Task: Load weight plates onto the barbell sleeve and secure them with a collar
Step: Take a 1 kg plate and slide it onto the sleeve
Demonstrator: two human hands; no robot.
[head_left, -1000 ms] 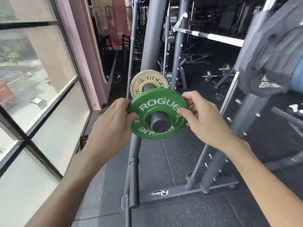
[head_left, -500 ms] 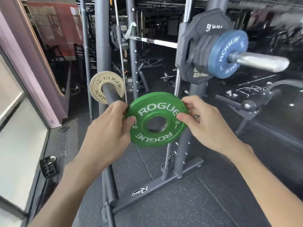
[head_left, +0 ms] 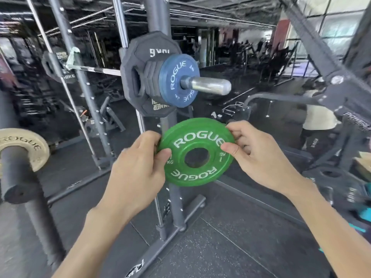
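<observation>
Both my left hand (head_left: 138, 167) and right hand (head_left: 259, 155) pinch the green plate (head_left: 197, 152) by its rim, below the barbell sleeve (head_left: 208, 85), whose free end points right.

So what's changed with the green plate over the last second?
The green Rogue plate came off the dark storage peg and was carried right; it is now held below the chrome barbell sleeve, not yet on it. The left hand and right hand keep gripping its rim. The tan plate stayed on the peg.
</observation>
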